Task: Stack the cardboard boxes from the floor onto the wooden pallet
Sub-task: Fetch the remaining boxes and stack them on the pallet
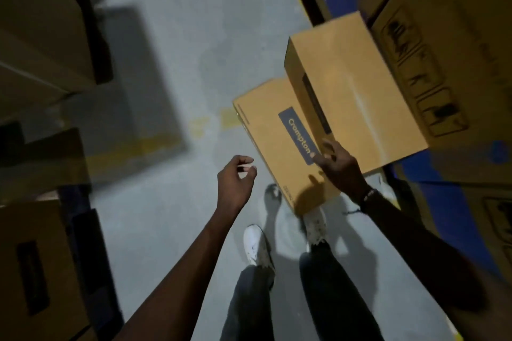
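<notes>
Two light brown cardboard boxes are seen in the middle right. Both are closed, so what is inside cannot be told. The lower box (pixel 279 144) has a blue label with the word "Crompton" on it. It seems to sit on the grey floor (pixel 171 63), just in front of the feet. The upper box (pixel 357 91) is raised and leans over the far right part of the lower box. Whether it rests on anything cannot be told.

The right hand (pixel 336 163) is placed at the near corner of the upper box. Its fingers are spread and bent against the box edge, with the thumb by the blue label. The left hand (pixel 235 180) is held in the air over the floor, to the left of the boxes. Its fingers are loosely curled and nothing is held in it.

Two white shoes (pixel 256 243) are seen below. More big brown boxes (pixel 454 63) are stacked at the far right, and others stand in the dark on the left. A blue pallet (pixel 454 202) is seen under the boxes on the right.
</notes>
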The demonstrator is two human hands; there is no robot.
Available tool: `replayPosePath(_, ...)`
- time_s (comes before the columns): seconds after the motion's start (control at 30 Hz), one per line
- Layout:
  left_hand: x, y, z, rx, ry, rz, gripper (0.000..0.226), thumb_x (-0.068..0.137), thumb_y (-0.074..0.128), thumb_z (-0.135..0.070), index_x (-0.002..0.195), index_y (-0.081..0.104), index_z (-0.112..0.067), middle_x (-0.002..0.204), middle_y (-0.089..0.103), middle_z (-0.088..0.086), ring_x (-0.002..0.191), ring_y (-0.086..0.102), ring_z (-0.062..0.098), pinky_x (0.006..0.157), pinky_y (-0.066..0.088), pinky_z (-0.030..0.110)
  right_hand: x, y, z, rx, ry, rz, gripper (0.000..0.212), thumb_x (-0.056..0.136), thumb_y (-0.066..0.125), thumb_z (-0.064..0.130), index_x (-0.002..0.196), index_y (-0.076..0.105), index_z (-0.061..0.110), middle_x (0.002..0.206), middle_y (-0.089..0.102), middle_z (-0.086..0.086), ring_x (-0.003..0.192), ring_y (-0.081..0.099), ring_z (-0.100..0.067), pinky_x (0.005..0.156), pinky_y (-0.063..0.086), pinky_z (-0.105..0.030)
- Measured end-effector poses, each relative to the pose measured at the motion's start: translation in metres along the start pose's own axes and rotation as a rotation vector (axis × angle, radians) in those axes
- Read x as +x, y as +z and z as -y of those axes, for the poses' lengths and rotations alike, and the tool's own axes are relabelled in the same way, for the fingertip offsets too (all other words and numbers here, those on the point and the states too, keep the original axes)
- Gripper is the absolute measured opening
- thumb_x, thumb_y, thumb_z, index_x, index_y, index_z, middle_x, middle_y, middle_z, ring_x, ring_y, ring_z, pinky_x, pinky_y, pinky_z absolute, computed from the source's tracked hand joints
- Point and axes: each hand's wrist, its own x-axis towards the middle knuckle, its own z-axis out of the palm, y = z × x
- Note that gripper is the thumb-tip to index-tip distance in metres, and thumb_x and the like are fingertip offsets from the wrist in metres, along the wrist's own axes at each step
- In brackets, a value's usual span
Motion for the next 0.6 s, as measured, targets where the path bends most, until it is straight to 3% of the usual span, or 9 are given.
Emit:
replayPosePath(0.07, 0.026, 0.031, 0.034, 0.033, -0.004, 0.023, 0.013, 0.096, 0.070, -0.017, 0.109, 0.072, -0.018, 0.105, 0.074, -0.009, 0.095, 0.070, 0.003, 0.072, 0.047, 0.006, 0.041, 0.023, -0.032, 0.009, 0.013, 0.081, 0.086, 0.093, 0.056, 0.067, 0.141, 0.053, -0.004, 0.108, 0.069, -0.020, 0.088, 0.065, -0.030, 0.065, 0.040, -0.014)
replayPosePath(0.13, 0.050, 0.061, 0.063, 0.057, -0.006, 0.049, 0.018, 0.096, 0.070, -0.018, 0.114, 0.072, -0.018, 0.111, 0.073, -0.009, 0.098, 0.069, 0.005, 0.072, 0.045, 0.004, 0.083, 0.043, -0.061, -0.008, 0.036, 0.117, 0.064, 0.097, 0.069, 0.036, 0.147, 0.048, 0.001, 0.125, 0.065, -0.024, 0.108, 0.064, -0.040, 0.081, 0.049, -0.025)
replayPosePath(0.17, 0.062, 0.075, 0.075, 0.068, -0.004, 0.059, 0.021, 0.096, 0.070, -0.019, 0.117, 0.071, -0.018, 0.115, 0.073, -0.009, 0.100, 0.069, 0.005, 0.073, 0.044, 0.003, 0.104, 0.055, -0.080, -0.007, 0.028, 0.120, 0.064, 0.096, 0.072, 0.031, 0.148, 0.047, 0.004, 0.130, 0.063, -0.024, 0.112, 0.064, -0.040, 0.090, 0.052, -0.037)
replayPosePath(0.2, 0.073, 0.089, 0.087, 0.085, 0.006, 0.069, 0.024, 0.096, 0.070, -0.019, 0.120, 0.071, -0.018, 0.118, 0.072, -0.010, 0.102, 0.068, 0.005, 0.074, 0.044, 0.003, 0.122, 0.065, -0.095, -0.004, 0.024, 0.128, 0.065, 0.096, 0.072, 0.031, 0.149, 0.046, 0.005, 0.130, 0.063, -0.023, 0.107, 0.066, -0.035, 0.091, 0.055, -0.039)
replayPosePath(0.27, 0.096, 0.116, 0.108, 0.126, 0.044, 0.089, 0.030, 0.096, 0.070, -0.021, 0.125, 0.069, -0.018, 0.124, 0.070, -0.010, 0.107, 0.066, 0.004, 0.076, 0.049, 0.008, 0.154, 0.083, -0.126, -0.057, 0.053, 0.187, 0.062, 0.100, 0.067, 0.028, 0.151, 0.043, 0.003, 0.129, 0.062, -0.024, 0.092, 0.065, -0.019, 0.084, 0.053, -0.018)
replayPosePath(0.3, 0.106, 0.129, 0.117, 0.135, 0.065, 0.097, 0.032, 0.096, 0.069, -0.022, 0.127, 0.067, -0.018, 0.126, 0.070, -0.010, 0.109, 0.065, 0.003, 0.079, 0.054, 0.015, 0.167, 0.092, -0.139, -0.073, 0.081, 0.213, 0.062, 0.101, 0.065, 0.030, 0.151, 0.042, 0.003, 0.130, 0.061, -0.025, 0.095, 0.065, -0.021, 0.085, 0.052, -0.017)
replayPosePath(0.37, 0.123, 0.151, 0.129, 0.148, 0.103, 0.115, 0.037, 0.094, 0.068, -0.024, 0.130, 0.066, -0.017, 0.128, 0.069, -0.007, 0.106, 0.063, 0.002, 0.083, 0.058, 0.030, 0.191, 0.106, -0.160, -0.061, 0.104, 0.220, 0.073, 0.097, 0.064, 0.043, 0.155, 0.037, 0.008, 0.136, 0.057, -0.019, 0.115, 0.062, -0.031, 0.100, 0.052, -0.035)
replayPosePath(0.47, 0.144, 0.178, 0.136, 0.170, 0.096, 0.165, 0.041, 0.093, 0.067, -0.022, 0.133, 0.063, -0.017, 0.123, 0.069, -0.005, 0.096, 0.066, 0.011, 0.087, 0.057, 0.034, 0.217, 0.118, -0.186, -0.097, 0.095, 0.214, 0.079, 0.095, 0.063, 0.049, 0.159, 0.029, 0.016, 0.142, 0.052, -0.006, 0.124, 0.055, -0.028, 0.105, 0.049, -0.043)
replayPosePath(0.6, 0.156, 0.198, 0.142, 0.186, 0.077, 0.242, 0.045, 0.091, 0.066, -0.023, 0.135, 0.062, -0.015, 0.134, 0.067, 0.002, 0.124, 0.063, 0.021, 0.103, 0.052, 0.041, 0.241, 0.136, -0.224, -0.070, 0.109, 0.163, 0.076, 0.087, 0.066, 0.047, 0.150, 0.038, 0.014, 0.136, 0.057, -0.016, 0.118, 0.059, -0.040, 0.097, 0.053, -0.058)
